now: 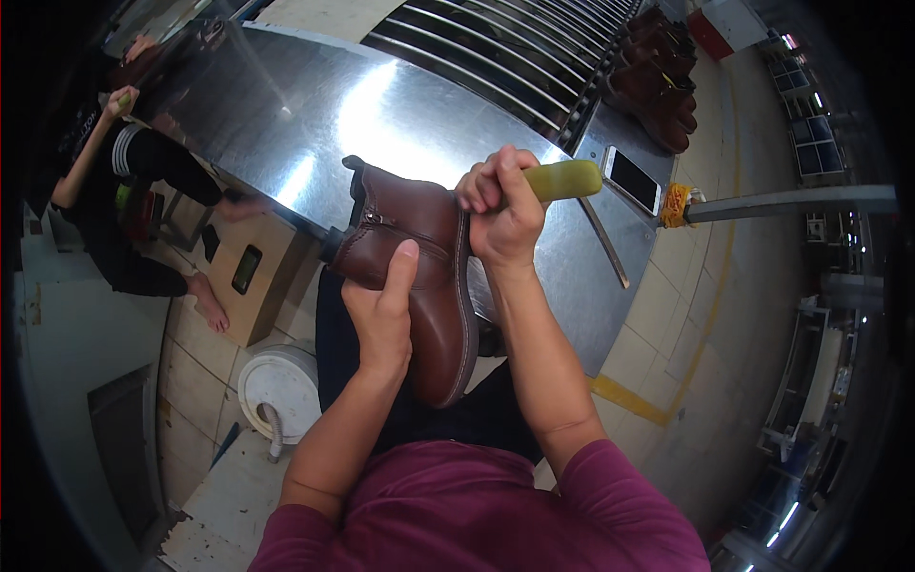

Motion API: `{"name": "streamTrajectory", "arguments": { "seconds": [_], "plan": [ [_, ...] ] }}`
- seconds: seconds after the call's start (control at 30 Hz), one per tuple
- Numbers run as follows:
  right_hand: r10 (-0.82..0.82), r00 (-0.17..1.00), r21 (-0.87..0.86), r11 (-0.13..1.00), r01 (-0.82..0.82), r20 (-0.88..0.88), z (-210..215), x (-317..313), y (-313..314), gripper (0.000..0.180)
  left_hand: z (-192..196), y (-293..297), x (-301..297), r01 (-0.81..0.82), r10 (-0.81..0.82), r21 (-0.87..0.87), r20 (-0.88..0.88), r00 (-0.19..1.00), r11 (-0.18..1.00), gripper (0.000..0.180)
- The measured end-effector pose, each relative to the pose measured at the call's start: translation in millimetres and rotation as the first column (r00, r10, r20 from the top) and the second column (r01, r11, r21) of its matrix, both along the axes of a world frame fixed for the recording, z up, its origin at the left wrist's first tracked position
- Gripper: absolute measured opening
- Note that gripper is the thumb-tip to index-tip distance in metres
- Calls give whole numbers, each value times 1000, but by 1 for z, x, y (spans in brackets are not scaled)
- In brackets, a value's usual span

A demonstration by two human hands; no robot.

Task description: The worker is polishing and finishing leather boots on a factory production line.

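Observation:
A brown leather ankle boot point(419, 324) with a side zip lies over my lap at the table's edge, its toe toward me and its shaft away. My left hand point(383, 310) grips it, thumb across the upper below the zip and the other fingers hidden beneath. Beside the sole edge, my right hand point(505, 205) is closed round a tool with a yellow-green handle point(564, 179). The handle's thick end juts out to the right. My fingers and the boot hide the tool's working end, so its kind does not show.
The steel table point(295, 95) carries a phone point(632, 179) and a thin metal strip point(606, 243) at right. Beyond is a roller conveyor point(505, 48); several brown boots point(653, 86) stand beside it. A co-worker point(119, 181) sits at far left. A white bucket point(278, 386) stands low left.

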State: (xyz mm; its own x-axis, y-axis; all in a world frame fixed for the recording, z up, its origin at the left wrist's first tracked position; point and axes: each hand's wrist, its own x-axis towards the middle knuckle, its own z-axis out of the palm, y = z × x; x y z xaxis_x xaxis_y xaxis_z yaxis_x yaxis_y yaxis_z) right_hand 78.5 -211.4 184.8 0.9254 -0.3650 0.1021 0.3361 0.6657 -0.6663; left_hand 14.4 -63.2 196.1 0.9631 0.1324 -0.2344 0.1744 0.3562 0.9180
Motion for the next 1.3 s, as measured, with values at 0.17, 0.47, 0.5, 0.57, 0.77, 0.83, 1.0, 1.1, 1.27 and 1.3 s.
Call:
{"name": "streamTrajectory", "arguments": {
  "seconds": [0.17,0.47,0.5,0.57,0.77,0.83,1.0,1.1,1.27,1.3],
  "plan": [
    [2,1000,-92,996,-2,-7,-1,-13,11,23,-8,6,0,29,-32,-57,-68,997,998,35],
    [-53,965,-189,982,3,-259,23,-56,18,26,-21,12,-5,0,-1,-88,-13,1000,996,29],
    [-111,961,-263,964,42,-252,26,-50,12,32,-21,12,-6,-1,1,-99,7,1000,995,29],
    [-175,957,-243,963,117,-233,29,-38,2,32,-21,12,-7,4,-4,-116,0,1000,993,31],
    [-171,981,-111,981,160,-92,21,4,2,33,-17,11,-9,43,-42,-21,60,997,999,33],
    [-159,979,-119,982,143,-130,14,16,4,32,-16,10,-8,13,-13,3,88,996,1000,26],
    [-114,941,-200,978,51,-320,1,34,-4,33,-10,7,-8,35,-40,40,122,992,999,18],
    [-17,967,-169,985,-28,-255,-3,29,-10,34,-7,6,-7,36,-43,62,121,992,997,16],
    [-14,993,-129,992,-1,-121,-8,25,-14,38,-6,5,-7,82,-99,97,178,979,992,15],
    [16,986,-145,989,-41,-166,-8,26,-15,38,-7,4,-8,84,-100,96,170,980,992,15]
  ]
}}
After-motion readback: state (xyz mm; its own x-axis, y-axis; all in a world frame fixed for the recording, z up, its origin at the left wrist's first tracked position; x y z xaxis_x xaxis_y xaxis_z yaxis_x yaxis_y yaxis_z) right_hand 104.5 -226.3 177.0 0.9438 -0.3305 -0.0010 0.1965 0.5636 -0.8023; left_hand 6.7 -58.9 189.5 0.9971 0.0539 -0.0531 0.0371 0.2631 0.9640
